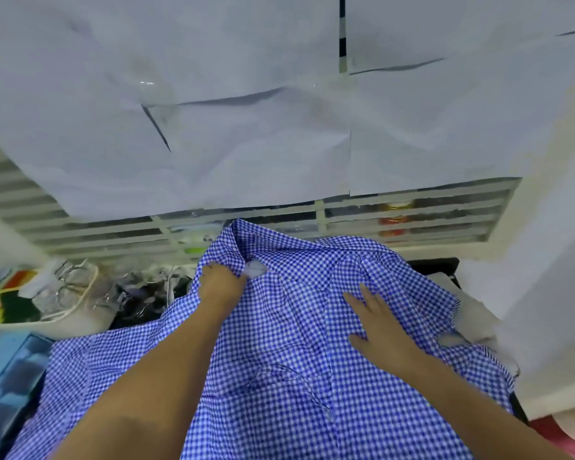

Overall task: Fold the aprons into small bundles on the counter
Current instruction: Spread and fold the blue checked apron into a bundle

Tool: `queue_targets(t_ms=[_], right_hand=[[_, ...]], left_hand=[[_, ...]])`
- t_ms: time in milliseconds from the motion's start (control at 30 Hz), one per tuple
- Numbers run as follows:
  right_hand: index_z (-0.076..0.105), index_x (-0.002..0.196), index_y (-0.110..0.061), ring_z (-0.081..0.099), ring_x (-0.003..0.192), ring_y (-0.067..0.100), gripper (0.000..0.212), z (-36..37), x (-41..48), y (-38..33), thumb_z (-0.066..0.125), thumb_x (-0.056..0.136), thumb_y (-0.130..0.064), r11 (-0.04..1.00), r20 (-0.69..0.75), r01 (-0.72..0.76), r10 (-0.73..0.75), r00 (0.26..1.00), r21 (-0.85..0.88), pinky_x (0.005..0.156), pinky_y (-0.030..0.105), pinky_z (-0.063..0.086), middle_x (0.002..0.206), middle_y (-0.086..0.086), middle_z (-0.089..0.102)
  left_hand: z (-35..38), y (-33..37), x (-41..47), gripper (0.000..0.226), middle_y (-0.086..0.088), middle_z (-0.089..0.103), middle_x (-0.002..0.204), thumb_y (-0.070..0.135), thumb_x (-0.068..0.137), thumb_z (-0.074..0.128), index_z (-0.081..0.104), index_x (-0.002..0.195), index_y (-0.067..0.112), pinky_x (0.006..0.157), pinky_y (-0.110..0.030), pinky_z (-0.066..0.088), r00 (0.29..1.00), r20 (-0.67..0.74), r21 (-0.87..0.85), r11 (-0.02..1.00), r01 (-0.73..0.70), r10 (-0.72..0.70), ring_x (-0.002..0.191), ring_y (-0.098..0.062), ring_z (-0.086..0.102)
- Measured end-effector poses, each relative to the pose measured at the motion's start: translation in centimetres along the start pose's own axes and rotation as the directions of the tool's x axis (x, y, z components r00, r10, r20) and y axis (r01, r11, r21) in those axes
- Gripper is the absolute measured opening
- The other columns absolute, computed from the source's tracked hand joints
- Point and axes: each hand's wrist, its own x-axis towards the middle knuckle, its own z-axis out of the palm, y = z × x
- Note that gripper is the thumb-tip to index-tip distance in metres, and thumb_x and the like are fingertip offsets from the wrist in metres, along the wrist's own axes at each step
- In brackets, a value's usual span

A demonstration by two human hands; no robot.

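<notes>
Gripping a raised fold of the apron (279, 376), left hand (221, 282) is bunching it; right hand (380, 327) is lying flat on it, fingers spread; crumpled bags (80, 287) are crowding its left edge.

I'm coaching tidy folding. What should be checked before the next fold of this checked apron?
1. Left hand grip on the far edge of the apron: ok, fabric is bunched in its fingers.
2. Right hand flat on the cloth: ok.
3. Apron lying smooth: not ok, it is wrinkled.
4. Space at the left: not ok, plastic bags lie beside the apron.
5. The surface beneath: cannot tell, it is covered.
</notes>
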Motion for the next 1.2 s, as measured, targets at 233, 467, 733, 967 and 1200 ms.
queue_targets(t_ms=[233, 467, 733, 967, 1200], right_hand=[[0.015, 0.151, -0.017, 0.026, 0.141, 0.025, 0.070, -1.0, 0.5, 0.4, 0.056, 0.095, -0.028, 0.948, -0.198, -0.169, 0.226, 0.954, 0.272, 0.108, 0.033, 0.033, 0.160, 0.004, -0.003], [0.038, 0.142, -0.019, 0.052, 0.117, 0.021, 0.051, -1.6, 0.6, 0.4, 0.057, 0.094, -0.023, 0.911, -0.219, -0.207, 0.297, 0.930, 0.356, 0.091, 0.032, 0.045, 0.145, 0.002, 0.040], [0.018, 0.151, -0.022, 0.045, 0.127, 0.020, 0.066, 1.2, 0.4, -0.9, 0.053, 0.096, -0.031, 0.949, -0.050, -0.208, 0.226, 0.973, 0.238, 0.102, 0.030, 0.041, 0.156, 0.000, 0.018], [0.017, 0.152, -0.027, 0.028, 0.141, 0.017, 0.066, 1.7, 0.7, -2.3, 0.053, 0.096, -0.034, 0.975, -0.065, -0.156, 0.168, 0.984, 0.158, 0.111, 0.030, 0.031, 0.159, -0.003, 0.013], [0.033, 0.146, -0.025, 0.055, 0.111, 0.011, 0.055, 0.8, 0.0, -2.8, 0.053, 0.096, -0.036, 0.972, -0.074, -0.141, 0.157, 0.985, 0.191, 0.087, 0.020, 0.045, 0.149, -0.001, 0.040]], left_hand=[[0.4, -1.0, 0.9, 0.099, -0.023, 0.028, 0.146, 0.061, 0.078, 0.065, 0.024, 0.142, -0.003, 0.103, -0.049, 0.040, 1.000, 0.027, 0.045, 0.999, 0.007, -0.009, 0.131, -0.038, 0.037], [0.3, -2.0, 2.8, 0.049, -0.021, 0.035, 0.142, 0.031, 0.089, 0.065, 0.048, 0.124, 0.000, 0.091, -0.042, 0.048, 0.987, 0.090, 0.285, 0.947, -0.151, 0.130, 0.114, -0.034, 0.053], [0.9, -5.2, 2.8, 0.052, -0.018, 0.040, 0.137, 0.025, 0.089, 0.061, 0.037, 0.131, 0.003, 0.099, -0.045, 0.039, 0.990, -0.009, 0.409, 0.904, -0.126, 0.142, 0.124, -0.035, 0.043], [-6.0, -1.4, 3.5, 0.030, -0.016, 0.058, 0.077, 0.020, 0.096, 0.044, 0.056, 0.077, 0.000, 0.061, -0.034, 0.039, 0.915, -0.262, 0.089, 0.952, -0.294, 0.307, 0.069, -0.030, 0.053], [-18.7, 9.1, -1.4, 0.034, -0.001, 0.047, 0.052, 0.013, 0.090, 0.052, 0.047, 0.056, 0.010, 0.046, -0.022, 0.036, 0.879, -0.061, -0.319, 0.825, -0.467, 0.474, 0.049, -0.013, 0.043]])
